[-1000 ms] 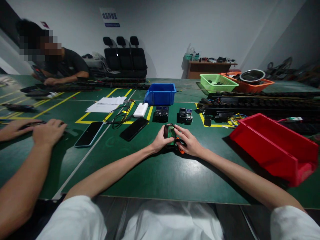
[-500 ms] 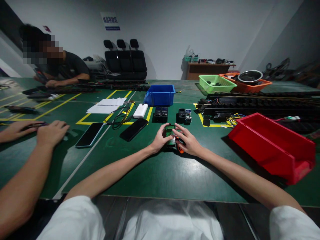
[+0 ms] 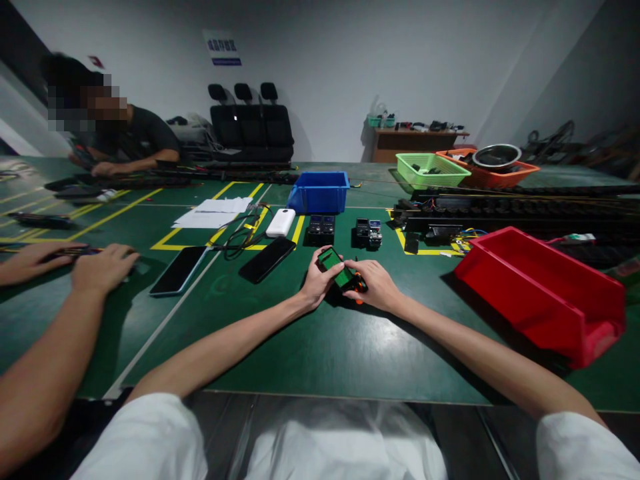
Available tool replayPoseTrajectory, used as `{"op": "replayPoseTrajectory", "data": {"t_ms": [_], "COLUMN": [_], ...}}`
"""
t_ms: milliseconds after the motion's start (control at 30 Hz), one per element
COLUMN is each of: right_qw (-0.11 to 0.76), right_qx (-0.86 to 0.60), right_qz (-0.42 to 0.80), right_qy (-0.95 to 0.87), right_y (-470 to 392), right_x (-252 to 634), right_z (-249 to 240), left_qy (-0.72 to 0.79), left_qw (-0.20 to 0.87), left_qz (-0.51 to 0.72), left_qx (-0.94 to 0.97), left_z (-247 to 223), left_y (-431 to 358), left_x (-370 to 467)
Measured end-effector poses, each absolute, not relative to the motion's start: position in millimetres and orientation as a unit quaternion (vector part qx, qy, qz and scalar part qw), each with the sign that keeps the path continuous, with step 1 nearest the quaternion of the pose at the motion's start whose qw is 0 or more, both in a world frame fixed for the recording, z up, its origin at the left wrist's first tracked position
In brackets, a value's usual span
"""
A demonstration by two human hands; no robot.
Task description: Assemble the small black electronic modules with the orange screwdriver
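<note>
My left hand (image 3: 316, 280) is closed around a small green circuit board in a dark frame (image 3: 331, 261), its thumb lying across the face. The board is tilted, its upper end leaning left. My right hand (image 3: 376, 285) has thumb and fingers closed at the board's lower right end. An orange-and-black object (image 3: 361, 284) shows in the gap of the right hand, partly covered; its kind and whether the hand touches it are unclear. Just beyond my hands stand two pairs of small black modules, a left pair (image 3: 321, 229) and a right pair (image 3: 369, 233).
A red bin (image 3: 540, 293) lies at right, a blue bin (image 3: 320, 192) behind the modules. Two phones, a black one (image 3: 267, 260) and one at left (image 3: 179, 271), lie near a white power bank (image 3: 281, 223). A co-worker's hands (image 3: 103, 270) work at far left; another person sits beyond.
The board has turned from upright to a leftward tilt. My right hand's fingers, spread over its right edge before, have drawn together at its lower right end.
</note>
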State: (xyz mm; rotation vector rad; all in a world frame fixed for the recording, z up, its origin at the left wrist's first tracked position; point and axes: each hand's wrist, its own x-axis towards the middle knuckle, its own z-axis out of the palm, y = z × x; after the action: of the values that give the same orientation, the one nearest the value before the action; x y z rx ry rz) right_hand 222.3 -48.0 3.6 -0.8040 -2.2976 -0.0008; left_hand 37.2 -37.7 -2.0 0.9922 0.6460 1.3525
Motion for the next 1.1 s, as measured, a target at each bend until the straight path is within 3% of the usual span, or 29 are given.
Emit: {"op": "replayPoseTrajectory", "data": {"t_ms": [467, 767, 1100], "right_qw": [0.509, 0.501, 0.500], "right_qx": [-0.363, -0.363, -0.388], "right_qz": [0.186, 0.310, 0.304], "right_qy": [-0.758, -0.722, -0.712], "right_y": [-41, -37, -30], "right_x": [228, 229, 233], "right_z": [3, 7, 3], "left_qy": [0.271, 0.260, 0.249], "left_qw": [0.686, 0.681, 0.660], "left_qz": [0.528, 0.545, 0.506], "left_qx": [0.421, 0.415, 0.497], "left_z": [5, 2, 7], "left_y": [-38, -35, -43], "left_x": [33, 33, 36]}}
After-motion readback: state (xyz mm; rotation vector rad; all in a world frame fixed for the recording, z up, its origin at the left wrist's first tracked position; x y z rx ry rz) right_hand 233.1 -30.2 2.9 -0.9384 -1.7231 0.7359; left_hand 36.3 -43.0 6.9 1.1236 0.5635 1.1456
